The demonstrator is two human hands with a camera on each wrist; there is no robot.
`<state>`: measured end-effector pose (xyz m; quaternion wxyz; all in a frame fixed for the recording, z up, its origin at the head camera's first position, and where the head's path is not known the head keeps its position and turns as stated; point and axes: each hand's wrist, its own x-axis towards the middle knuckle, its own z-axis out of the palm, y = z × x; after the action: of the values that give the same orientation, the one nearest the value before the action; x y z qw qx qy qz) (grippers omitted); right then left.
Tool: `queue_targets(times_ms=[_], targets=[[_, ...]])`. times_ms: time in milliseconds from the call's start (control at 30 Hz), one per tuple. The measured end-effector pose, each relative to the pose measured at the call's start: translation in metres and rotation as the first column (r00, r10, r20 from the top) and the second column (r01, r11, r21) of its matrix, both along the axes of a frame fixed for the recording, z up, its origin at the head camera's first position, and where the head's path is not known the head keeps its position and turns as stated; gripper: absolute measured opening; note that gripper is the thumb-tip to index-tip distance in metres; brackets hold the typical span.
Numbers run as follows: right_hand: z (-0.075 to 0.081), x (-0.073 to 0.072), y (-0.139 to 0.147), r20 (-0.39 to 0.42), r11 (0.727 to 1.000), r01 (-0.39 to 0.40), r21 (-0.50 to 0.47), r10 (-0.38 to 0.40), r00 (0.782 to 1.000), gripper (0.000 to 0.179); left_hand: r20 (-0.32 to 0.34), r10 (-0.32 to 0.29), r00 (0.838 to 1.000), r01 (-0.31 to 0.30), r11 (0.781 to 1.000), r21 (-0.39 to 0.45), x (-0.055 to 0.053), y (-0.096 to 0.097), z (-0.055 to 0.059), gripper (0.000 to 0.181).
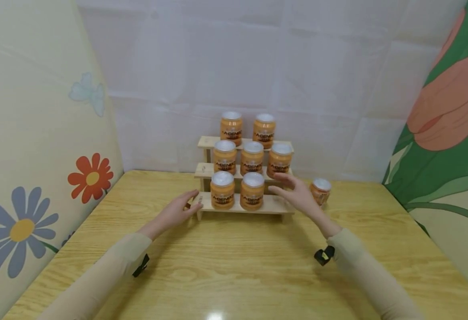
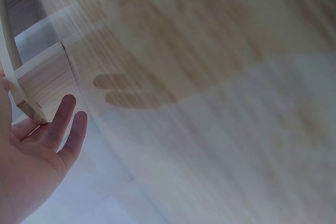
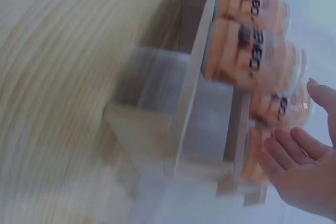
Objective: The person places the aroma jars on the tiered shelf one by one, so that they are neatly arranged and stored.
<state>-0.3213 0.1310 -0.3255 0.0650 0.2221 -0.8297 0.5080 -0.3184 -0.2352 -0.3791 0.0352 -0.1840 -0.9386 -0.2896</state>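
Note:
A three-step wooden display stand (image 1: 272, 204) bears several orange jars with pale lids: two on top, three in the middle, two on the bottom step. My left hand (image 1: 176, 210) holds the bottom step's left end, thumb at the front and fingers farther back. In the left wrist view its outer fingers (image 2: 65, 124) spread loosely beside the board's end. My right hand (image 1: 296, 193) is empty, its fingers apart and gently bent. It hovers over the bottom step's right part, between the right bottom jar (image 1: 252, 192) and the right middle jar (image 1: 279, 161).
One more orange jar (image 1: 320, 192) stands on the wooden table (image 1: 226, 266) to the right of the stand, behind my right wrist. A white cloth wall (image 1: 242, 58) rises at the back, with flower-patterned panels at both sides.

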Motion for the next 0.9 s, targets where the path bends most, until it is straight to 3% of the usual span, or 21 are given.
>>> queue_targets(times_ms=[367, 600, 900], targets=[[0.008, -0.01, 0.064, -0.11, 0.993, 0.117, 0.004, -0.116, 0.987, 0.052, 0.023, 0.006, 1.0, -0.006, 1.0, -0.009, 0.004, 0.0, 0.003, 0.066], [0.003, -0.018, 0.094, -0.073, 0.981, 0.186, 0.055, -0.182, 0.981, 0.06, 0.03, 0.009, 1.0, -0.009, 1.0, -0.009, 0.003, 0.0, 0.004, 0.067], [-0.011, -0.028, 0.113, -0.001, 0.953, 0.273, 0.133, -0.275, 0.961, 0.068, 0.009, 0.0, 1.0, 0.0, 1.0, -0.004, 0.003, 0.0, 0.002, 0.066]])
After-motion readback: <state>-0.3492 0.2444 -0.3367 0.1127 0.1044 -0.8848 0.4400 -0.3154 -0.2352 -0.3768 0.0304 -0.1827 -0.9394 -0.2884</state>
